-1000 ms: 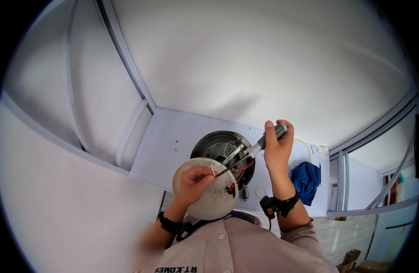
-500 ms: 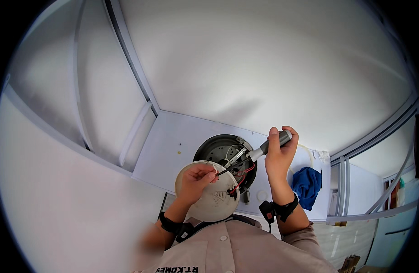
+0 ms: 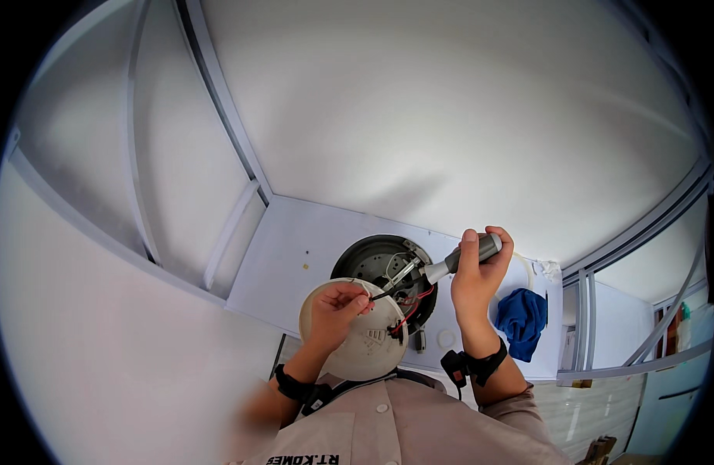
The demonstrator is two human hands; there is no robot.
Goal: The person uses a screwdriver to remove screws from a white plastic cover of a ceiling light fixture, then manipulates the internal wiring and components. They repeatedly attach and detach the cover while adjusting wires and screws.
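My right hand is wrapped round the grey handle of a screwdriver, thumb lying along the grip. Its dark shaft slants down and left to the fingertips of my left hand. Those fingers are pinched at the tip; whatever small thing they hold is hidden. Beneath my left hand is a round off-white cover, tilted against the near edge of the table. Just beyond it lies a round dark appliance housing, its inner metal parts exposed. Red wires run between housing and cover.
A crumpled blue cloth lies right of my right forearm on the white table. A small white ring and a dark small part sit near the front edge. A white wall rises behind, with metal framing on both sides.
My right hand and the screwdriver handle have shifted slightly down and right. My left hand stays pinched at the tip, almost unmoved.
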